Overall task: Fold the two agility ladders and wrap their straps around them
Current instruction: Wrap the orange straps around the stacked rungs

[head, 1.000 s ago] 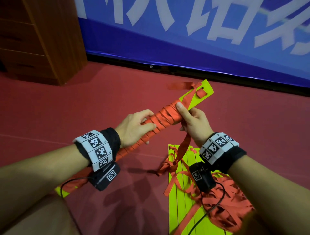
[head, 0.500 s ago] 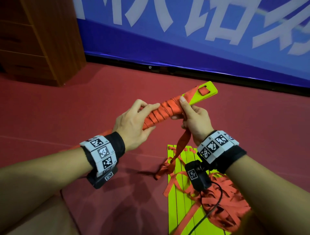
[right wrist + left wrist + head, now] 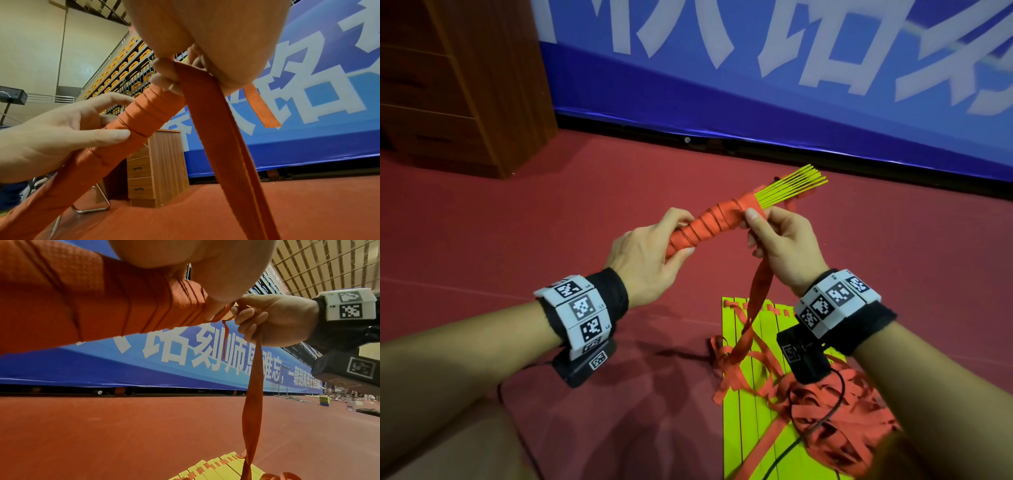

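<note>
- Wrapping is well along on the first agility ladder (image 3: pixel 726 219): you hold its rungs gathered into one bundle in the air above the red floor (image 3: pixel 551 240), and orange strap turns cover most of the length that shows.
- Your left hand (image 3: pixel 643 260) is curled round the lower, wrapped part of the bundle, thumb and fingers clamped on it.
- Your right hand (image 3: pixel 780 246) holds the upper end of the wrapping, thumb pressed on the last turn, fingers curled round the free orange strap (image 3: pixel 756 294).
- That strap hangs from your right hand down to the floor, where it runs into a loose tangle of strap (image 3: pixel 835 421) by your right forearm.
- What I judge is left on this ladder: the yellow rung ends (image 3: pixel 791 186) are bare beyond the last turn, a good deal of strap is loose, and the tail must be secured.
- The second agility ladder (image 3: pixel 743 411) lies on the floor below your hands, its yellow rungs flat side by side, with strap strewn over it. It looks gathered but unwrapped, so about half the task remains.
- The held bundle's long axis runs from lower left, near your left wrist, up and away to the right; its bare yellow tips point toward the blue banner (image 3: pixel 756 85).
- The floor ladder's rungs run roughly toward and away from you.
</note>
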